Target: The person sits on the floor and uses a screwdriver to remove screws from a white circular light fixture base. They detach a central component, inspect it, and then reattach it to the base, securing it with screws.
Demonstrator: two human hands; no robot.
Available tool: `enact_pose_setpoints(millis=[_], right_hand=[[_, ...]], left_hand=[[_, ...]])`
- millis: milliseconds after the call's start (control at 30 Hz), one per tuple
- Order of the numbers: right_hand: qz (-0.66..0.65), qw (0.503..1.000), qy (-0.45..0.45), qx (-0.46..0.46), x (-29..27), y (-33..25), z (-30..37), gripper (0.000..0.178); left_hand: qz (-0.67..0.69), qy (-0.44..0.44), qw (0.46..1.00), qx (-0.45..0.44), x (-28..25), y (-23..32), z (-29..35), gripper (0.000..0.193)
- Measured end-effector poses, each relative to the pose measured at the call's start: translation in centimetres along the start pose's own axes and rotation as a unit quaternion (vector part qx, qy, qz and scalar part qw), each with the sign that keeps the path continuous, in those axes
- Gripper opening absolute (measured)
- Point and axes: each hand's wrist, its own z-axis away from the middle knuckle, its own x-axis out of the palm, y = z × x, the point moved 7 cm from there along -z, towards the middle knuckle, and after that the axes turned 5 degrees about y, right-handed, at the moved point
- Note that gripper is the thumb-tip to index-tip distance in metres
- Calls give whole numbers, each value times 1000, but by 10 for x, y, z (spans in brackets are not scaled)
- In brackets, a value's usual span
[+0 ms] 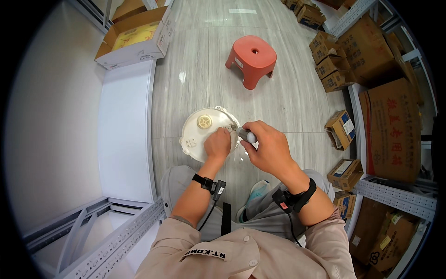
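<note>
A round white plastic base with small tabs on its rim lies on the floor between my knees. A cream round fitting with spokes sits on its far left part. My left hand is closed over the middle of the base, and what its fingers pinch, if anything, is hidden. From the right, my right hand grips a screwdriver by its grey handle with a pale rounded end. The screwdriver points at a small metal piece near the right rim of the base. Its tip is hard to make out.
Beyond the base stands a red plastic stool. An open carton sits on a white shelf at left. Several small cartons and a large carton line the racks at right. Cables hang from my wrist straps.
</note>
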Motion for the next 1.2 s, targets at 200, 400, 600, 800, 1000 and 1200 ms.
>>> enact_pose_setpoints(millis=[200,400,600,800,1000,1200], right_hand=[[-33,998,48,37,-6,-6,-1,42],[-75,985,125,91,-23,-3,11,53],[-81,981,155,82,-29,-15,16,51],[-69,987,127,71,-22,-27,17,43],[-66,992,90,52,-1,-48,13,43],[-45,997,64,24,16,-58,7,41]], left_hand=[[304,-10,953,-15,17,-22,-15,32],[726,-228,583,-284,19,9,-4,21],[781,-271,479,-296,22,16,1,19],[757,-232,509,-338,22,11,7,21],[684,-156,647,-299,31,-35,-5,24],[581,-139,761,-253,24,-51,-9,29]])
